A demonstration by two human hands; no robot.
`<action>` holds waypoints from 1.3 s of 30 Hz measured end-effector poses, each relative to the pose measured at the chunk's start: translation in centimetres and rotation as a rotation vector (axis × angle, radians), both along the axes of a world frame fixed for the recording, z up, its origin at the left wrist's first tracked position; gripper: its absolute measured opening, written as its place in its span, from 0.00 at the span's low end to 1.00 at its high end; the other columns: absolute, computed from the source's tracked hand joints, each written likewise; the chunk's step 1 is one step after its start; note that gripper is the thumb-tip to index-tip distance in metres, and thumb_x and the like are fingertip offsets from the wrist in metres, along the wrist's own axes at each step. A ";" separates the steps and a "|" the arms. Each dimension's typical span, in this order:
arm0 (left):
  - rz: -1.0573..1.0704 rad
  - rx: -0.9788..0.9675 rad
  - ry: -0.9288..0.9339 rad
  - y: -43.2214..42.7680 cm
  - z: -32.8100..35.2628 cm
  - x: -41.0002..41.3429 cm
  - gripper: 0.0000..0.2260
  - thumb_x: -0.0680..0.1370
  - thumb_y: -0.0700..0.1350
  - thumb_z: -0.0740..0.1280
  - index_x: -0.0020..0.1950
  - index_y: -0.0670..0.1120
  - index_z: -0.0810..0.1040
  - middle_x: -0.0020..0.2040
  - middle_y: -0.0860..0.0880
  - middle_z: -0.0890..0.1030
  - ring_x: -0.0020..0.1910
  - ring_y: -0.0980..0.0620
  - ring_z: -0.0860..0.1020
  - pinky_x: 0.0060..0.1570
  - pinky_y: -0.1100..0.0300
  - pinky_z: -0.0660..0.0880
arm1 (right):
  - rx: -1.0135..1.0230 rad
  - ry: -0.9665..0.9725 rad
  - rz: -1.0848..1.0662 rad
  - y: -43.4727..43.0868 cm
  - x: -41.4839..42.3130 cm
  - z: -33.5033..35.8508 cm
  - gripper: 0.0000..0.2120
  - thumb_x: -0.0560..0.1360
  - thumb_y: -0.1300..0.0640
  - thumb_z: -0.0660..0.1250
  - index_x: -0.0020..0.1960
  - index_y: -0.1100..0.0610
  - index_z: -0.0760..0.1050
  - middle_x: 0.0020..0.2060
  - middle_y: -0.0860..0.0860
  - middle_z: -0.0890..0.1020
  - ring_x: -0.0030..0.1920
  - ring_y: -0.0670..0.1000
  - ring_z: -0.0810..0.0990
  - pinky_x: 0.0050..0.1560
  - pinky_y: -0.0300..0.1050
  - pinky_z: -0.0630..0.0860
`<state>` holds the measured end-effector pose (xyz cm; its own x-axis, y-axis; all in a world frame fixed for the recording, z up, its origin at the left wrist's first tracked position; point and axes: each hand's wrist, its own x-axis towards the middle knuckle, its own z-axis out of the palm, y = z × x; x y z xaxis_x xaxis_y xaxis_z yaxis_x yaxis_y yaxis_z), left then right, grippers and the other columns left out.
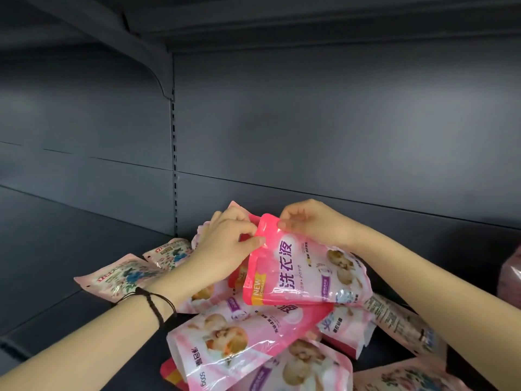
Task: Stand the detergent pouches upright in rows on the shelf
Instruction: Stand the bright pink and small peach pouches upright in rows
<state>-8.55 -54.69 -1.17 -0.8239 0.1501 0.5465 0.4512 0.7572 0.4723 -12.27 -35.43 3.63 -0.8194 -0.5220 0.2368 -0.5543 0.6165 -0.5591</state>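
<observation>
Our left hand [225,245] grip pinches pink pouch [298,275] top corner; our right hand [313,224] grip pinches its top edge. Pouch tilted atop pile [236,337] lying flat mid-shelf [56,263]; floral pouches [124,275] flat at left.

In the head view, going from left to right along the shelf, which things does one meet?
A floral pouch, a second floral pouch, the left hand, the held pink pouch, a pink bag at the right edge.
</observation>
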 end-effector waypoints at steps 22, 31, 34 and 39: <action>-0.353 0.598 0.168 0.8 -1.6 3.1 0.30 0.77 0.46 0.68 0.69 0.70 0.58 0.61 0.56 0.77 0.54 0.57 0.79 0.50 0.58 0.80 | -0.768 -0.162 -0.151 3.3 5.8 -3.4 0.06 0.76 0.55 0.67 0.50 0.56 0.80 0.45 0.52 0.86 0.45 0.52 0.84 0.44 0.42 0.80; -0.549 0.701 0.160 2.1 -0.2 4.5 0.34 0.75 0.33 0.68 0.66 0.67 0.59 0.69 0.51 0.68 0.58 0.49 0.79 0.47 0.60 0.80 | -0.987 0.020 -0.292 1.8 11.3 -2.2 0.09 0.79 0.62 0.62 0.49 0.63 0.80 0.44 0.58 0.84 0.42 0.54 0.83 0.45 0.49 0.81; -0.681 0.842 0.135 3.6 1.3 6.5 0.34 0.75 0.34 0.69 0.66 0.67 0.58 0.56 0.44 0.82 0.52 0.49 0.82 0.46 0.59 0.80 | -1.124 0.088 -0.332 2.3 14.3 -1.5 0.09 0.79 0.60 0.62 0.48 0.59 0.82 0.45 0.58 0.84 0.45 0.55 0.82 0.51 0.53 0.80; -0.767 0.936 0.096 8.2 1.8 10.7 0.30 0.75 0.38 0.70 0.66 0.63 0.59 0.51 0.49 0.84 0.50 0.52 0.83 0.45 0.60 0.80 | -1.249 0.160 -0.388 5.3 19.6 -2.4 0.11 0.79 0.57 0.63 0.44 0.54 0.83 0.43 0.54 0.84 0.44 0.55 0.82 0.47 0.54 0.81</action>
